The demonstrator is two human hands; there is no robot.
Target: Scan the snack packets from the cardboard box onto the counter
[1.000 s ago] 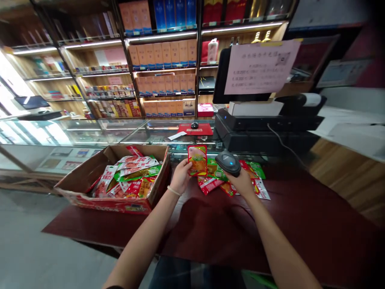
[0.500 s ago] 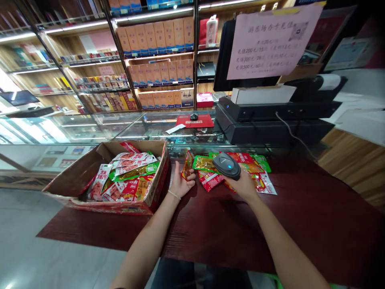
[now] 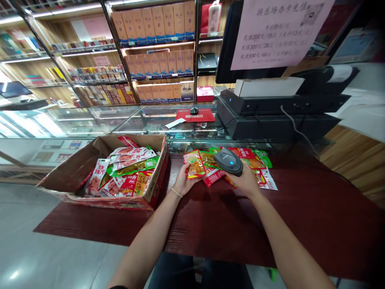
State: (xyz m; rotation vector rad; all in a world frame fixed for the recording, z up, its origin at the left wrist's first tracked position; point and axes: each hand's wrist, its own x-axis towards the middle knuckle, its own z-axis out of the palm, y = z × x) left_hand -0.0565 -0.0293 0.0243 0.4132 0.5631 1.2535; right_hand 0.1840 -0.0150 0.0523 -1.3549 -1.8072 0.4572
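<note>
My left hand [image 3: 184,181] is closed on a red and yellow snack packet [image 3: 195,164], its broad printed face turned up toward me. In my right hand [image 3: 247,182] is a dark grey barcode scanner [image 3: 228,161] with a blue light on top; its front end points toward the packet. Under and behind the scanner lies a spread of snack packets [image 3: 264,160] in red, green and white, partly hidden by the scanner and my hand. Left of my left hand stands an open cardboard box [image 3: 162,172] holding several more packets [image 3: 132,160].
The dark red tabletop [image 3: 210,228] meets a glass counter [image 3: 126,122] at the back. On it lie a red mat [image 3: 203,116], a mouse [image 3: 194,110] and a paper slip [image 3: 175,123]. A monitor with a pink sign [image 3: 270,36] stands above black cash-register units [image 3: 270,124].
My left hand has turned the packet from edge-on to face-up and moved it slightly closer to the scanner. My right hand still holds the scanner in nearly the same place. The view has tilted down slightly.
</note>
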